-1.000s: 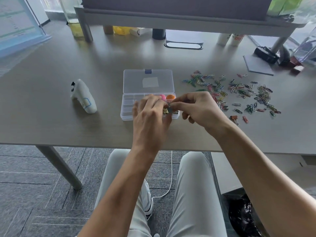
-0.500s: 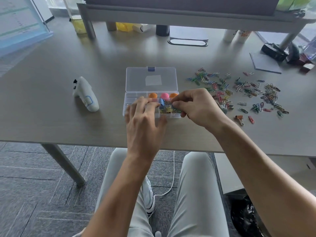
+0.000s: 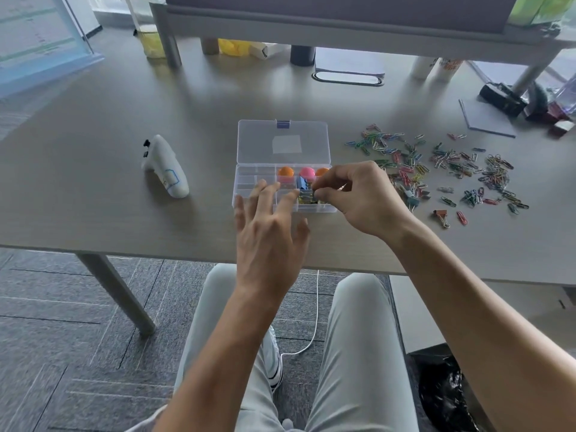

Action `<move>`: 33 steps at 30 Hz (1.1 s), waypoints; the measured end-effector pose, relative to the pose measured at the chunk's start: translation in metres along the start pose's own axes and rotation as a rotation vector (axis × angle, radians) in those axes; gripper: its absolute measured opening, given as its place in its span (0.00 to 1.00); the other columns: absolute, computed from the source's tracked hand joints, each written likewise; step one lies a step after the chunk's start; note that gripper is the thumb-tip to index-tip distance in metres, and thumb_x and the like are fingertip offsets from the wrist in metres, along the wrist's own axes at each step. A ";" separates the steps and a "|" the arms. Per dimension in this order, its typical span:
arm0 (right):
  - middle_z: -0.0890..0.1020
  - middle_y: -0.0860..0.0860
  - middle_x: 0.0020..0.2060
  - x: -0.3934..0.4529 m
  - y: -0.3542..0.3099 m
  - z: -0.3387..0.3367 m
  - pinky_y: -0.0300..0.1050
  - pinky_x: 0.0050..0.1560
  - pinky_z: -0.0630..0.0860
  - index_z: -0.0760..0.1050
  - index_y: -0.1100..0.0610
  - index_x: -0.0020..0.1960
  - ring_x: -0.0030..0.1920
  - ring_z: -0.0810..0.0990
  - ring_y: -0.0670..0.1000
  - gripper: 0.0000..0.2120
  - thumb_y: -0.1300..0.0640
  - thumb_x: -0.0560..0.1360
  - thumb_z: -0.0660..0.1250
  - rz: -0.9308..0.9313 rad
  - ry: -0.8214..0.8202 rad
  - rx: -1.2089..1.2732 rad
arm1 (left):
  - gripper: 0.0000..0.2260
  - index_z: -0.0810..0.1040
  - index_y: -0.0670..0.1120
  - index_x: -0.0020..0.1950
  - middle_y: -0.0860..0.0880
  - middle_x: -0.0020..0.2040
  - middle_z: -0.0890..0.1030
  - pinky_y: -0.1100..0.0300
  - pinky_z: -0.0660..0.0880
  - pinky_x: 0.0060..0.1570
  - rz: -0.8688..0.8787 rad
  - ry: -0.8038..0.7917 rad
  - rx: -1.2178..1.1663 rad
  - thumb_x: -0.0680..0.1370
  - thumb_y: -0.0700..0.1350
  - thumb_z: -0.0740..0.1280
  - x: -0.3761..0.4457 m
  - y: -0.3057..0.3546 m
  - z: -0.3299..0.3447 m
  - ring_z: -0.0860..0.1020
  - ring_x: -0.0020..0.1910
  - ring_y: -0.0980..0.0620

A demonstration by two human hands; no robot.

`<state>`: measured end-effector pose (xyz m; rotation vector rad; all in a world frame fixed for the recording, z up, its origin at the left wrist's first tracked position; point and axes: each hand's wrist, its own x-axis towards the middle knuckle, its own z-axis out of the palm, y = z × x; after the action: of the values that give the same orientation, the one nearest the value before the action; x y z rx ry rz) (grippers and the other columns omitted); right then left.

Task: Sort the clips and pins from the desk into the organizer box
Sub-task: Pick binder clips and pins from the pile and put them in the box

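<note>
Left hand (image 3: 268, 232) pulled back, fingers spread | right hand (image 3: 358, 194) fingers pinching clip over organizer box (image 3: 249, 194)

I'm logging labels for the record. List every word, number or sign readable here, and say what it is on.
No text here can be read.
Board at far left: printed lines, too blurred.
White cup at the back: orange print, too blurred.
White controller: blue outlined mark, no legible letters.
Organizer box lid: blank pale patch.
</note>
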<state>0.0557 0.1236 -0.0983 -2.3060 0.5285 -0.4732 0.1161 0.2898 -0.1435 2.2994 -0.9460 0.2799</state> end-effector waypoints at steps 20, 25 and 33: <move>0.83 0.40 0.36 -0.002 0.000 -0.001 0.25 0.38 0.67 0.88 0.49 0.47 0.35 0.76 0.34 0.04 0.56 0.75 0.75 -0.069 -0.046 -0.191 | 0.16 0.79 0.51 0.65 0.45 0.70 0.74 0.41 0.55 0.76 0.012 0.012 0.038 0.77 0.51 0.68 0.000 0.000 0.004 0.65 0.75 0.45; 0.84 0.41 0.37 -0.005 0.000 -0.001 0.39 0.42 0.76 0.87 0.47 0.46 0.35 0.78 0.38 0.05 0.56 0.74 0.74 -0.092 -0.006 -0.219 | 0.16 0.79 0.51 0.65 0.45 0.70 0.73 0.41 0.54 0.76 0.015 0.004 0.044 0.78 0.51 0.67 0.000 0.000 0.003 0.65 0.75 0.45; 0.81 0.39 0.36 -0.015 0.002 -0.005 0.41 0.42 0.75 0.87 0.48 0.48 0.35 0.76 0.39 0.08 0.57 0.74 0.70 -0.135 0.046 -0.244 | 0.18 0.77 0.49 0.67 0.44 0.72 0.71 0.39 0.52 0.76 -0.010 -0.028 0.022 0.78 0.53 0.65 0.000 0.007 -0.001 0.62 0.76 0.45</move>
<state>0.0406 0.1270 -0.0993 -2.5821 0.4763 -0.5544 0.1114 0.2867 -0.1392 2.3333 -0.9499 0.2557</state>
